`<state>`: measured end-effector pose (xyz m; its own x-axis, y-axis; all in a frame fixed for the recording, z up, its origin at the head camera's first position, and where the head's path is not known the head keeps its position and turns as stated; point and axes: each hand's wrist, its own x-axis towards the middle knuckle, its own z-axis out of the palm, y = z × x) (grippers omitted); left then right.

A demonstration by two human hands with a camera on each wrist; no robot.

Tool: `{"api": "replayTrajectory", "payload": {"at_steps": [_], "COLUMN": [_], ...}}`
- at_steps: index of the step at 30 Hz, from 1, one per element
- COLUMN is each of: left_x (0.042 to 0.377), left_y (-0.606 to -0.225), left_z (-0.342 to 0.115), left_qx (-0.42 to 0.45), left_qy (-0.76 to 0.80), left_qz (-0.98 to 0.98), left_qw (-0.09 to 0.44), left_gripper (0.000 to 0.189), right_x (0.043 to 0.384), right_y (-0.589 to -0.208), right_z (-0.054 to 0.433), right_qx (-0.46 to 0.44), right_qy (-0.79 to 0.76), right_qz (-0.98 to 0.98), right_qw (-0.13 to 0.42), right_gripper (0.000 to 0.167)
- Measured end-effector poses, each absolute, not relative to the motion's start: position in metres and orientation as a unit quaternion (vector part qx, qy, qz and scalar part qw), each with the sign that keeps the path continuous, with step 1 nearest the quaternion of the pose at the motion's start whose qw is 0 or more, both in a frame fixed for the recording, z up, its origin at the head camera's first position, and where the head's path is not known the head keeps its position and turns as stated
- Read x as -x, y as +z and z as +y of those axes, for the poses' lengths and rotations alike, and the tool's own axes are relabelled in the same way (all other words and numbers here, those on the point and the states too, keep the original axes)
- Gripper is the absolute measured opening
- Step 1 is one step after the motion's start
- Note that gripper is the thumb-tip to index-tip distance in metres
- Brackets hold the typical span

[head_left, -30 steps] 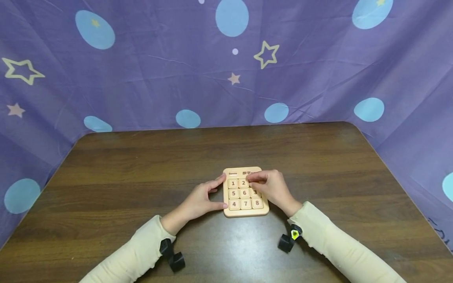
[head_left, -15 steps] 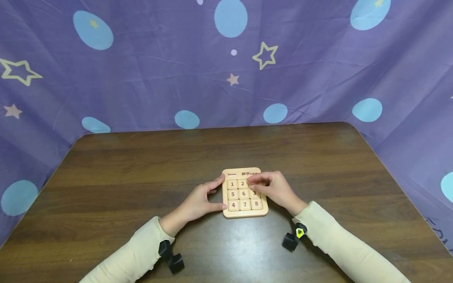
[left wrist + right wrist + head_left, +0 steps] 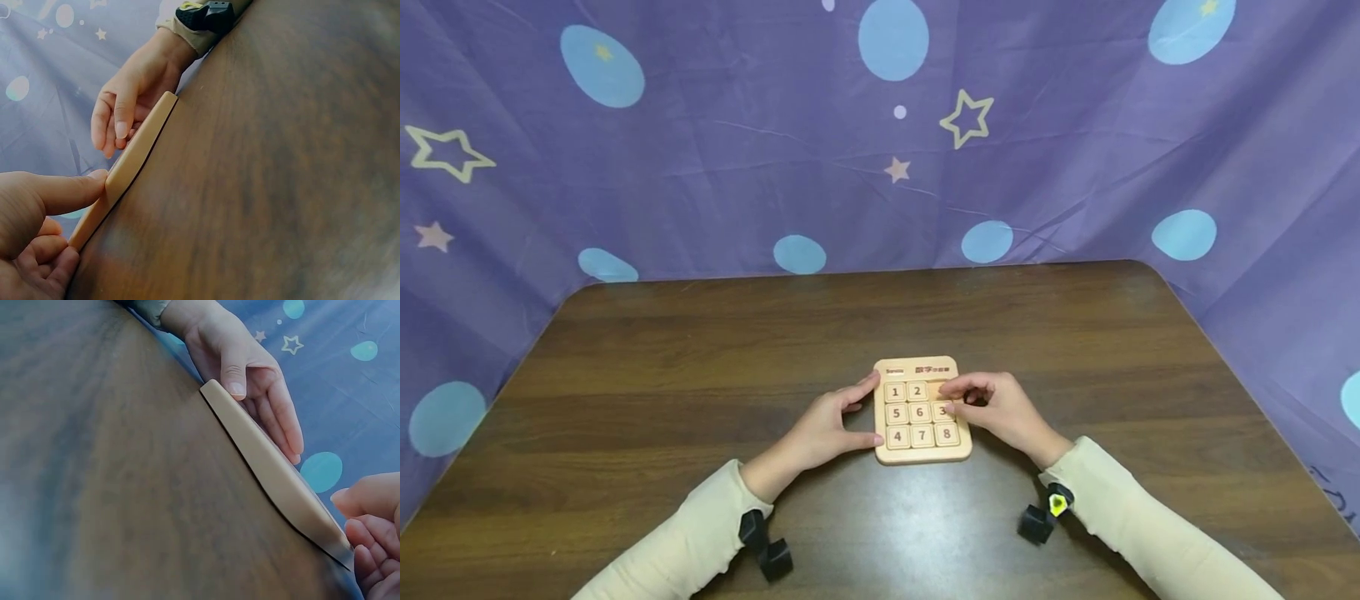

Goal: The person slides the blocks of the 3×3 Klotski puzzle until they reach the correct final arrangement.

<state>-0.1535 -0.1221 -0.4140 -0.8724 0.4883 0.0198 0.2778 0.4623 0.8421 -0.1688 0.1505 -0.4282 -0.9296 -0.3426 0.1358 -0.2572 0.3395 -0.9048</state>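
Slightly rightward, and away from the 2 tile (image 3: 917,391), the right hand (image 3: 1003,408) has been drawn since half a second ago; that tile is now fully uncovered, and part of the vacant upper-right cell beside it is exposed. At the left, the left hand (image 3: 816,429) is kept where it was, thumb and fingers spread and laid against the left edge of the wooden number board (image 3: 922,456), which is set on the table (image 3: 700,358) between the hands. At the board's right side, the right edge of the 3 tile (image 3: 942,412) is covered by the right thumb, while the upper-right cell is partly hidden by the forefinger; thumb and forefinger are held apart, with nothing seen pinched between them. Whether the thumb is pressed on the tile cannot be told. Each hand is cut off in its own wrist view, where the board is seen edge-on and its numbers are hidden.
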Motion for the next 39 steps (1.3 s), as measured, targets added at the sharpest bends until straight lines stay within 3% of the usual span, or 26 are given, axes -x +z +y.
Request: {"api": "replayTrajectory", "payload": {"at_steps": [39], "left_x": [0.1555], "left_y": [-0.4168], "left_z": [-0.1202], "left_qx": [-0.232], "left_qy": [0.469], "left_qz": [0.845], "left_qw": [0.108], "left_gripper": [0.081], "right_x": [0.1657], "right_y": [-0.4295], "right_z": [0.1596], "right_qx": [0.232], "right_qy": [-0.515], "right_qz": [0.824], "right_qw": [0.05], "right_gripper": [0.024]}}
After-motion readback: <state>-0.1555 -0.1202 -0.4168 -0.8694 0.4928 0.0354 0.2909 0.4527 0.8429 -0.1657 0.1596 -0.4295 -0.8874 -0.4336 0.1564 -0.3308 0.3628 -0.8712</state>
